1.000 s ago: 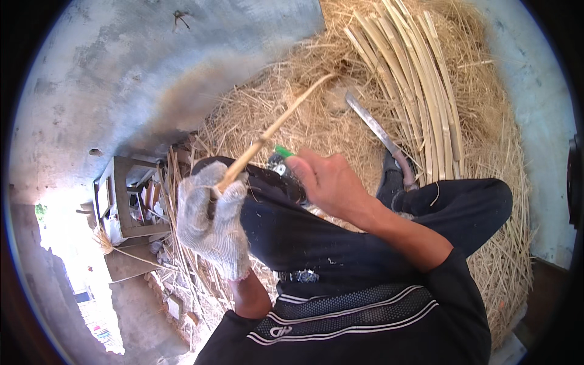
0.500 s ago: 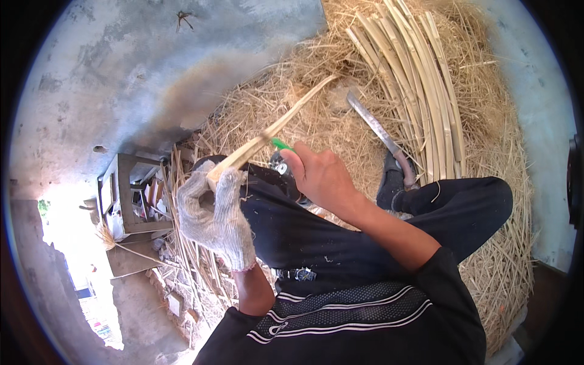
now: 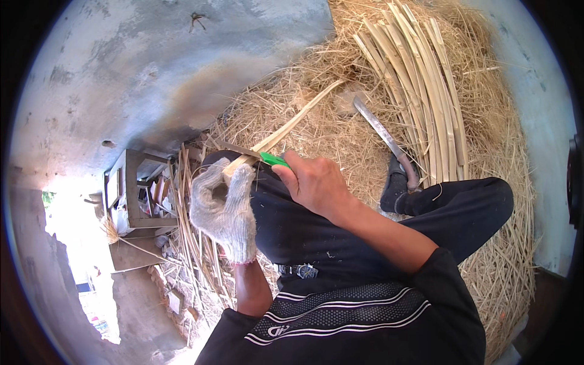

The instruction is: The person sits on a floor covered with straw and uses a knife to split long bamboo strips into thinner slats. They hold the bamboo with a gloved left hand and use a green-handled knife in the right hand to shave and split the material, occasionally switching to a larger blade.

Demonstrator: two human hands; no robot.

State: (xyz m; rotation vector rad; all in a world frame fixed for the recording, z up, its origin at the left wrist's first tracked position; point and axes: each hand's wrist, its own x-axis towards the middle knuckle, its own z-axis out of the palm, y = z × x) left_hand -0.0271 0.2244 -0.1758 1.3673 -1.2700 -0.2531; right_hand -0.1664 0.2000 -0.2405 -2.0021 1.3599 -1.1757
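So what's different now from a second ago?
The right hand has moved the green-handled knife along the pale strip, closer to the gloved left hand; its blade now shows plainly across the strip. Nothing was visibly taken hold of or let go: the left hand still grips the strip's near end. The long knife and bundle of strips lie as before.

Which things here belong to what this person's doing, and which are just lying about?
In use:
pale strip, in the gloved left hand
green-handled knife, in the bare right hand, blade against the strip

Lying about:
long blade with brownish handle
bundle of similar strips, possibly related
wooden frame
straw
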